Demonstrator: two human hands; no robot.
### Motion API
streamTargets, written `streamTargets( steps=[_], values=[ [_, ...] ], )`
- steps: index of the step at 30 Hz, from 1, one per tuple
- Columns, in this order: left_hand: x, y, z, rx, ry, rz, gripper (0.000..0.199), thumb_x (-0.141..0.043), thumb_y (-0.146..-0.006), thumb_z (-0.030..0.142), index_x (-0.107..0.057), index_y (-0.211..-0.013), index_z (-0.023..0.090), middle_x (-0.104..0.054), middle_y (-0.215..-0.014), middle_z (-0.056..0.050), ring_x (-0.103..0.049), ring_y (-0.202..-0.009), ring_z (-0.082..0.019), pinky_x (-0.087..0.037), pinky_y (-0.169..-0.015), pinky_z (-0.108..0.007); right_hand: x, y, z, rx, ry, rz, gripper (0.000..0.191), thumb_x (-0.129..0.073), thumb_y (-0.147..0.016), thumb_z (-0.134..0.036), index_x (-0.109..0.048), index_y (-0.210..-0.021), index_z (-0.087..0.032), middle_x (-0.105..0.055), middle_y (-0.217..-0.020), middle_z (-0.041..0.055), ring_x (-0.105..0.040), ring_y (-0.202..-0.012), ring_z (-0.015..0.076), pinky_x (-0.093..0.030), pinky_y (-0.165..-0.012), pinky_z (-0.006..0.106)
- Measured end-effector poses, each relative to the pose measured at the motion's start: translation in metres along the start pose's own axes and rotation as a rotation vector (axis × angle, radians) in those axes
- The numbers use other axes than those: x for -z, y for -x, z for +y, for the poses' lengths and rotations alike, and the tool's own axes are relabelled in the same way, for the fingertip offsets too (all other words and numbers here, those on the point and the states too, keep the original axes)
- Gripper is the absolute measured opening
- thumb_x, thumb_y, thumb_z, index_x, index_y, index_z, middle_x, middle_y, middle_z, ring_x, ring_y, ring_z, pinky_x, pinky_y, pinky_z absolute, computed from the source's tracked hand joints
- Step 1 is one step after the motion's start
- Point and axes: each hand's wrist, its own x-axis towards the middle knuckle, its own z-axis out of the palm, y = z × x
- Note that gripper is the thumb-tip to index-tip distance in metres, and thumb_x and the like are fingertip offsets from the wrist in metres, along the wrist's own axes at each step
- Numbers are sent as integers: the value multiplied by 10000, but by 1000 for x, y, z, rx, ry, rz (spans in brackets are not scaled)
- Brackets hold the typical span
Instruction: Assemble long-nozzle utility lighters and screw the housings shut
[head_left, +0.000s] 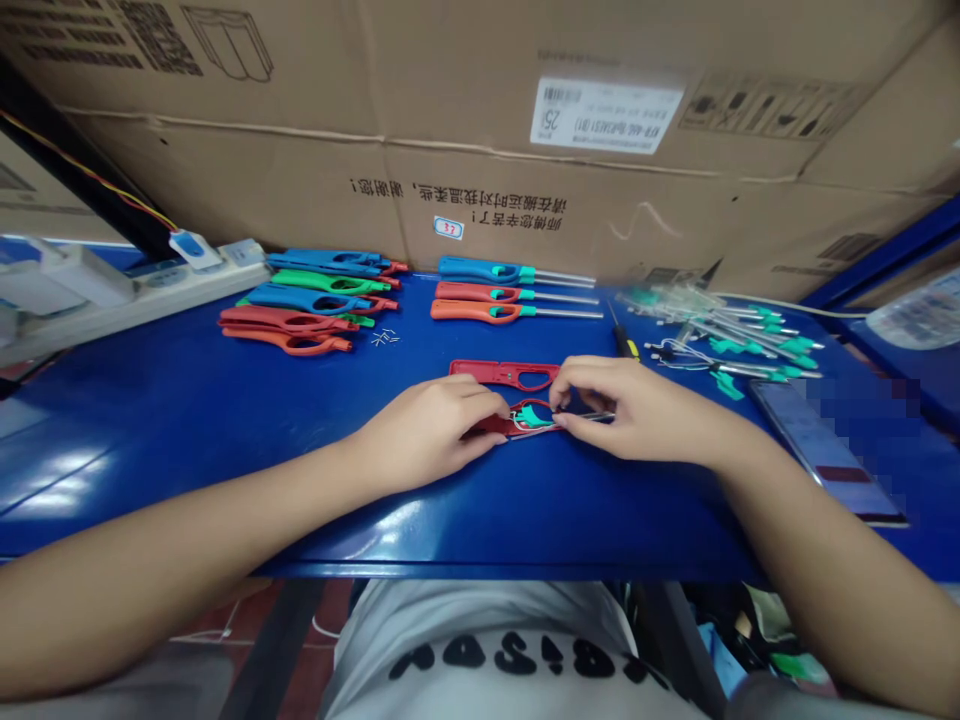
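My left hand point(431, 428) is closed on the left end of a red lighter shell half point(491, 426), low over the table. In this shell lies a green trigger point(531, 416) with thin white wires about it. My right hand point(630, 408) pinches the metal-tube insert where it meets the shell; its fingertips hide the exact grip. A thin metal rod point(531, 433) runs along the near side of the shell. Just behind, a second red shell half point(487, 373) lies flat, its right end partly covered by my right hand.
Stacked coloured shells point(300, 318) lie at back left beside small screws point(385, 338). Assembled lighters point(480, 292) sit at back centre. Right of them are a screwdriver point(624, 338), a pile of tube inserts point(750, 330) and a phone point(825, 450). A cardboard box point(300, 150) stands behind.
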Motion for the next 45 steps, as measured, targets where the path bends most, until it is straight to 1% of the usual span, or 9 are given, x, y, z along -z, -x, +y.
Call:
streamTargets(
  steps=[6, 14, 17, 21, 24, 28, 33, 39, 45],
  values=[
    [2, 0, 1, 22, -19, 3, 153, -661, -913, 190, -649, -1065, 194, -720, -1010, -43, -674, -948, -216, -514, -794, -312, 7, 2, 13, -38, 57, -122, 99, -662, -886, -293, -640, -895, -197, -629, -845, 17, -524, -709, 145, -384, -632, 265],
    [3, 0, 0, -9, -58, -9, 143, -602, -943, 223, -631, -1083, 205, -714, -1027, -43, -670, -963, -213, -514, -798, -307, -2, -2, 10, -13, 123, 21, 179, -644, -914, -388, -632, -906, -210, -659, -870, 26, -570, -745, 157, -394, -653, 267],
    [8, 1, 1, -34, -162, -19, 194, -590, -938, 257, -610, -1123, 202, -712, -1075, -51, -670, -978, -226, -516, -790, -319, 9, 0, 19, -216, 341, 187, 190, -526, -955, -270, -654, -1088, -228, -700, -922, 54, -620, -775, 200, -400, -668, 300],
    [15, 1, 4, -82, -272, -3, 257, -594, -916, 283, -605, -1156, 192, -713, -1085, -65, -665, -994, -243, -519, -824, -341, 31, 8, 45, -517, 583, 301, 481, -504, -864, -119, -554, -1340, -171, -684, -1144, 151, -643, -957, 301, -421, -703, 352],
    [18, 2, 4, -93, -338, 4, 294, -604, -903, 316, -607, -1170, 194, -715, -1087, -75, -659, -1011, -259, -520, -841, -355, 46, 15, 63, -714, 647, 355, 442, -526, -835, -117, -599, -1269, -153, -633, -1251, 205, -628, -1018, 333, -419, -702, 367],
    [19, 2, 3, -82, -372, -20, 305, -597, -902, 332, -601, -1178, 204, -722, -1087, -72, -664, -1014, -259, -525, -809, -343, 58, 21, 77, -957, 598, 422, 206, -564, -888, -299, -685, -964, -150, -666, -1039, 222, -628, -917, 325, -409, -681, 391],
    [21, 2, 4, -79, -380, -34, 275, -595, -900, 338, -615, -1138, 203, -724, -1030, -61, -672, -977, -261, -523, -771, -346, 63, 21, 96, -1193, 506, 343, 368, -601, -862, -522, -648, -778, -167, -630, -858, 201, -625, -916, 367, -415, -698, 445],
    [16, 3, 2, -77, -373, -66, 230, -570, -939, 266, -606, -1161, 218, -717, -990, -50, -689, -925, -244, -518, -747, -334, 62, 16, 106, -1191, 398, 271, 272, -677, -807, -424, -628, -670, -194, -622, -722, 105, -651, -819, 303, -432, -676, 389],
    [13, 2, -2, -15, -276, -60, 203, -580, -973, 277, -610, -1167, 227, -713, -1062, -48, -687, -978, -235, -536, -794, -335, 55, 9, 83, -985, 474, 426, 165, -643, -854, -373, -635, -840, -209, -697, -896, 116, -649, -892, 297, -438, -709, 364]
  ],
)
